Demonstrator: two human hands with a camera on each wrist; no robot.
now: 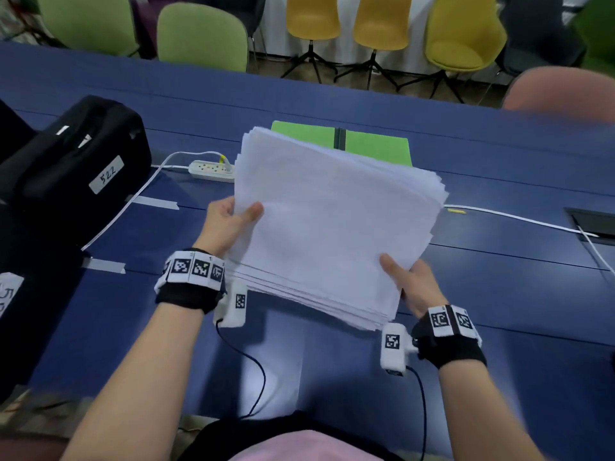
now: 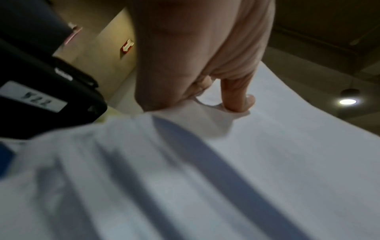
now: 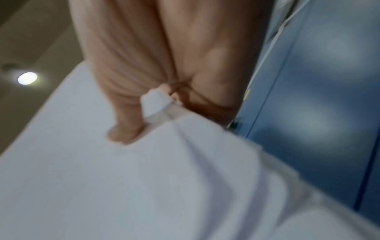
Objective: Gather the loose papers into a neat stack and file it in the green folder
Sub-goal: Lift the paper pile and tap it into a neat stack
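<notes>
A black bag sat at the left of the blue table, a white power strip just beyond it. The left hand pinched the left edge of a thick stack of papers, thumb on top, fingers beneath. The stack was held above the table, its sheets slightly fanned. The right hand gripped its near right corner likewise. The green folder lay open on the table behind, partly hidden by the stack.
</notes>
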